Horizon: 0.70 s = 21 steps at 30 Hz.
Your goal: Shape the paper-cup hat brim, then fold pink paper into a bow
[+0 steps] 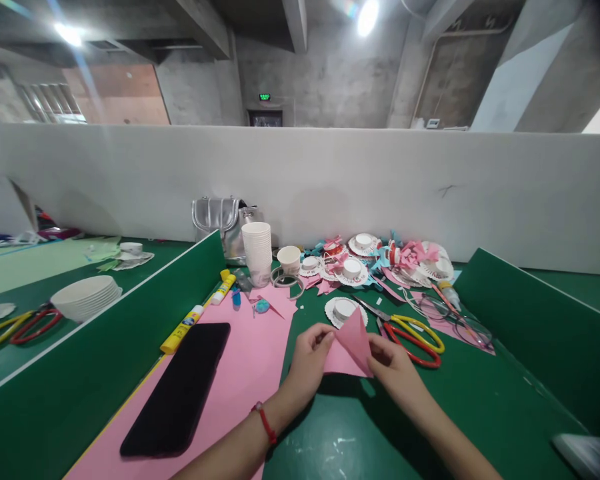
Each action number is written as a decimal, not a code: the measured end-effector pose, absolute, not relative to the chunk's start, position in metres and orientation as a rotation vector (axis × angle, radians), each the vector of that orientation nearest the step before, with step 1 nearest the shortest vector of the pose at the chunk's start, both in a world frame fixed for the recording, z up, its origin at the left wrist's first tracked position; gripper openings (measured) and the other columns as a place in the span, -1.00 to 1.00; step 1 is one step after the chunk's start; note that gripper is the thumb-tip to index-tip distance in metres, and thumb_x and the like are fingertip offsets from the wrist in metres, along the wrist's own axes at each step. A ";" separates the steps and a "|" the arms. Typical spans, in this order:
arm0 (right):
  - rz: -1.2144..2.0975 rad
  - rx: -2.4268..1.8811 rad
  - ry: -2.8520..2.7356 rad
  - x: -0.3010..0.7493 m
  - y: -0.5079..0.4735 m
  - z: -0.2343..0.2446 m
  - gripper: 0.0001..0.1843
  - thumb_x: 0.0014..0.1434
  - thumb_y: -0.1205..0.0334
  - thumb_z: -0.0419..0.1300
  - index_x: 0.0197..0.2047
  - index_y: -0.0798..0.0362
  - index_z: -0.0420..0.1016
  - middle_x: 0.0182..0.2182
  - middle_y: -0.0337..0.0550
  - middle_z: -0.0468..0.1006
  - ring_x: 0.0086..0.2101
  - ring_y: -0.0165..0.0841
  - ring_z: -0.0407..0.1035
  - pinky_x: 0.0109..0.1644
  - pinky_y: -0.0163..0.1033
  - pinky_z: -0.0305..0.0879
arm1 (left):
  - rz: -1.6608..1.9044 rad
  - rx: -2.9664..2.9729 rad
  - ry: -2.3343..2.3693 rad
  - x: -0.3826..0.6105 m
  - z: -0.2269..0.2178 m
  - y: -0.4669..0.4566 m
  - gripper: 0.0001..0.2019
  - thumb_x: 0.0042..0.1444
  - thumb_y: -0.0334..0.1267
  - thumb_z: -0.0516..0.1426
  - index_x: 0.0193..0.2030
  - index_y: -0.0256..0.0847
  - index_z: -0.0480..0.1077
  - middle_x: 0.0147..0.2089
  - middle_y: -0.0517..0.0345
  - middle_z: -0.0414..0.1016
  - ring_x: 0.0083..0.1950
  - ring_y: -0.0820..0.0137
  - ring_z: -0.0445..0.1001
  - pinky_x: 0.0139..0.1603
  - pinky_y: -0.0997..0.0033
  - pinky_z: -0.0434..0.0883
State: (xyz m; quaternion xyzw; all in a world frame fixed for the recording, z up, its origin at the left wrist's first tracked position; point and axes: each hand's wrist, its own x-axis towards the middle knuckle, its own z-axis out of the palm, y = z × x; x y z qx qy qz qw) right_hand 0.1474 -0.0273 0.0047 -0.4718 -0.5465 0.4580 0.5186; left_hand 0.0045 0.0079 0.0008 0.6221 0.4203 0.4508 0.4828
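A piece of pink paper is held up between my two hands above the green table, with one corner folded up into a point. My left hand pinches its left edge between thumb and fingers. At the right edge, my right hand grips the paper in the same way. Just behind the paper sits a white paper plate with a small cup base on it, partly hidden. Scissors with red and yellow handles lie beside my right hand, blades pointing away to the left.
A black phone lies on a large pink sheet at left, near glue sticks. Stacked paper cups, a silver bag and decorated plates stand behind. Glasses lie right. Low green dividers flank the table.
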 end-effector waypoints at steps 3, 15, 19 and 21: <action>1.150 -1.113 -1.288 0.145 -0.026 -0.004 -0.82 -0.10 0.33 0.12 -0.36 0.13 0.44 -0.45 -0.14 0.53 -0.42 -0.30 0.40 -0.35 -0.25 0.30 | 1.026 1.625 0.985 0.006 0.000 0.003 -0.81 0.04 -0.37 -0.05 -0.31 -0.27 0.37 -0.32 0.11 0.41 -0.25 0.37 0.35 -0.21 0.41 0.27; 0.939 -1.476 -1.346 0.146 -0.029 -0.019 -0.67 -0.20 0.39 0.11 -0.30 0.00 0.15 -0.64 -0.32 0.43 -0.57 -0.34 0.37 -0.54 -0.34 0.22 | 0.946 1.758 0.946 0.015 -0.002 -0.021 -0.27 -0.34 -0.39 0.24 0.09 -0.21 0.15 -0.02 0.00 0.26 -0.03 0.25 0.25 -0.03 0.31 0.22; 0.741 -1.471 -1.562 0.151 -0.029 -0.018 -0.70 -0.10 0.32 0.09 -0.24 0.00 0.13 -0.62 -0.33 0.39 -0.59 -0.38 0.30 -0.54 -0.34 0.20 | 0.977 1.471 1.044 0.009 0.000 -0.014 -0.78 -0.08 -0.37 0.04 -0.29 -0.33 0.42 -0.39 0.10 0.44 -0.35 0.35 0.37 -0.35 0.43 0.29; 0.646 -1.452 -1.632 0.153 -0.028 -0.019 -0.76 -0.06 0.32 0.07 -0.25 0.01 0.15 -0.59 -0.30 0.39 -0.58 -0.39 0.29 -0.50 -0.33 0.22 | 1.013 1.256 1.120 0.002 -0.002 -0.010 -0.84 -0.08 -0.34 0.04 -0.42 -0.35 0.42 -0.53 0.17 0.41 -0.48 0.40 0.35 -0.46 0.47 0.27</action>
